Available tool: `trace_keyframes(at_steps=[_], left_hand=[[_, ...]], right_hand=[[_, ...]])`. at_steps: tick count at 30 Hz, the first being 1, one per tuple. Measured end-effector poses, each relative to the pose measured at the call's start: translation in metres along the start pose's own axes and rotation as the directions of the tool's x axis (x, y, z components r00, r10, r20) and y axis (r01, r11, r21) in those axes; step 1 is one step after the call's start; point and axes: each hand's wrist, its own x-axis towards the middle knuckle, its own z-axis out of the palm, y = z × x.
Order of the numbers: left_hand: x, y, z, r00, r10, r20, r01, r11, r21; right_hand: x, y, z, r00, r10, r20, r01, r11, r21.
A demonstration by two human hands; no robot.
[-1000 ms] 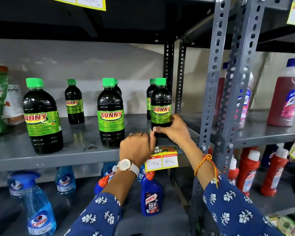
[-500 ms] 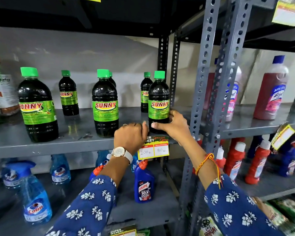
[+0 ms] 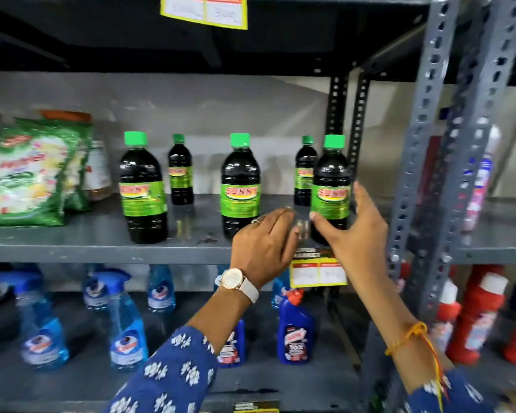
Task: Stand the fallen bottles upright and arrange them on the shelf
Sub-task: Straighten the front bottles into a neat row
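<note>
Several dark Sunny bottles with green caps stand upright on the grey middle shelf [image 3: 72, 248]. Three are in front: left [image 3: 143, 192], middle [image 3: 240, 189] and right [image 3: 329, 189]. Two smaller-looking ones stand behind [image 3: 180, 171] [image 3: 304, 174]. My right hand [image 3: 352, 231] is spread open around the right front bottle, thumb at its lower label, fingers off to its right side. My left hand [image 3: 265, 242] hovers at the shelf edge just left of that bottle, fingers loose, holding nothing.
Green packets [image 3: 27, 174] and a jar [image 3: 97, 171] fill the shelf's left end. A perforated grey post [image 3: 420, 144] rises right of the bottles. A price tag [image 3: 319, 268] hangs on the shelf edge. Blue spray bottles [image 3: 125, 323], toilet cleaners [image 3: 295, 332] and red bottles [image 3: 474, 317] stand below.
Both hands have let go of the right front bottle's base; my right hand has opened and lifted beside it, my left has drawn back. The view has shifted left.
</note>
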Motion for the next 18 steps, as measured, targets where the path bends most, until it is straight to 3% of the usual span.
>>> trace_keyframes(at_steps=[2,3,5,8,10,13,16,18], left_hand=[[-0.002,-0.016,-0.032,0.99,-0.018,-0.139,0.023,0.999,0.036],[-0.003,-0.03,-0.048,0.979,-0.043,-0.197,0.058,0.996,0.068],[-0.005,-0.064,-0.073,0.948,-0.133,-0.289,0.174,0.977,0.12],[-0.015,-0.118,-0.1,0.858,-0.377,-0.35,0.459,0.868,0.191],[-0.025,-0.138,-0.109,0.781,-0.552,-0.293,0.615,0.761,0.205],[-0.036,-0.155,-0.113,0.68,-0.728,-0.081,0.726,0.655,0.207],[-0.043,-0.164,-0.109,0.649,-0.759,0.056,0.74,0.647,0.185],[-0.048,-0.167,-0.101,0.653,-0.754,0.07,0.734,0.653,0.189]], right_hand=[[-0.005,-0.021,0.017,0.992,-0.124,0.011,0.122,0.986,0.113],[-0.007,-0.031,0.03,0.992,-0.12,0.048,0.11,0.978,0.177],[-0.008,-0.051,0.051,0.982,-0.02,0.186,-0.024,0.972,0.232],[-0.01,-0.065,0.079,0.912,0.135,0.387,-0.205,0.968,0.145],[-0.014,-0.065,0.09,0.88,0.194,0.434,-0.276,0.952,0.133],[-0.021,-0.063,0.105,0.867,0.228,0.443,-0.304,0.946,0.108],[-0.022,-0.06,0.112,0.885,0.224,0.409,-0.27,0.961,0.058],[-0.024,-0.056,0.116,0.896,0.214,0.389,-0.225,0.974,-0.017]])
